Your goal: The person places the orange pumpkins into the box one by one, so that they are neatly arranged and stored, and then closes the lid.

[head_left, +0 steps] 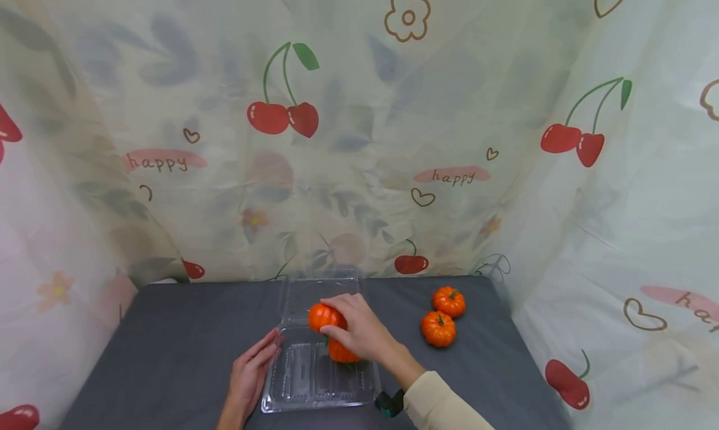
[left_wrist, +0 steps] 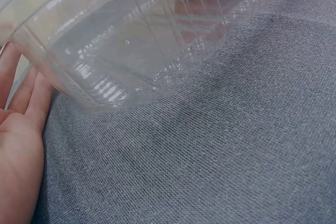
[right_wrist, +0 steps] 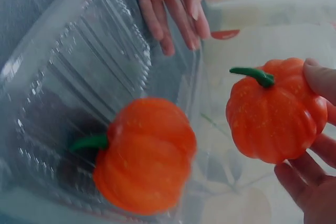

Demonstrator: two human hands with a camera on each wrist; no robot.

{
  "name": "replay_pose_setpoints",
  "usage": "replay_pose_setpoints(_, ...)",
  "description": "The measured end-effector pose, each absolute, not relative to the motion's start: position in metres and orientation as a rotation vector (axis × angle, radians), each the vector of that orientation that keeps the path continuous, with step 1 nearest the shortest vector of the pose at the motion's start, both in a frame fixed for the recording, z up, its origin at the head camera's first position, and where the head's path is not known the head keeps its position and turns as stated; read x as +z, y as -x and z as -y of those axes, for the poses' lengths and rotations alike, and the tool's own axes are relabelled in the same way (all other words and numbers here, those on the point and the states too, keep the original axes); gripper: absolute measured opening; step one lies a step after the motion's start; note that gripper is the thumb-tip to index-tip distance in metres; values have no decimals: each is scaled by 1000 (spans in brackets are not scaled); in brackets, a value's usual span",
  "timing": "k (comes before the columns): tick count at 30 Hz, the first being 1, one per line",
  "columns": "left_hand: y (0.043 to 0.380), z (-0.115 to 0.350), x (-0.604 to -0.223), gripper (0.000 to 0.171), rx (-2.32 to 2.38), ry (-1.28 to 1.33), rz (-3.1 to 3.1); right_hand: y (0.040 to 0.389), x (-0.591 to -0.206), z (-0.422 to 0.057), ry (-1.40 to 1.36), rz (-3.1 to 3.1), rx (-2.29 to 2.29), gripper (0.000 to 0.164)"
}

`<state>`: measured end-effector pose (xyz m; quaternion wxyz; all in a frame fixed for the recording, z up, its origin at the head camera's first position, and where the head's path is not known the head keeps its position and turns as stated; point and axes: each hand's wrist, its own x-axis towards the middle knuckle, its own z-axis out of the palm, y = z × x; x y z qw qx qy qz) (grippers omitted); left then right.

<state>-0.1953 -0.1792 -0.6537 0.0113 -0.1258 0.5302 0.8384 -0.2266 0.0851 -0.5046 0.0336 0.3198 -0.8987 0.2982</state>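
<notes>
My right hand (head_left: 362, 327) grips a small orange pumpkin (head_left: 324, 317) with a green stem, raised over the clear plastic box (head_left: 303, 395). In the right wrist view the thumb and fingers curl round that pumpkin (right_wrist: 275, 111). A second pumpkin (right_wrist: 147, 156) lies on its side inside the box, its stem pointing sideways; in the head view it is partly behind the right hand. Along the box's left side, my left hand (head_left: 251, 372) rests with straight fingers against the wall. The left wrist view shows those fingers (left_wrist: 37, 100) at the box's clear side (left_wrist: 105, 61).
Two more pumpkins, one nearer (head_left: 439, 329) and one behind it (head_left: 449, 301), sit on the right of the grey cloth-covered table (head_left: 185, 349). The box's hinged lid (head_left: 298, 299) stands open toward the back. A printed curtain (head_left: 348, 168) surrounds the table's back and sides.
</notes>
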Motion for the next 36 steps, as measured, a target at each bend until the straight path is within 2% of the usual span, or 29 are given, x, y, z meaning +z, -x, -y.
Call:
replay_pose_setpoints(13,197,176,-657,59,2560,473,-1636,219,-529,-66,-1070,2806,923,52)
replay_pose_setpoints(36,196,179,-655,58,2603,436,-1656,223,-560,-40,-1170,2862,747,50)
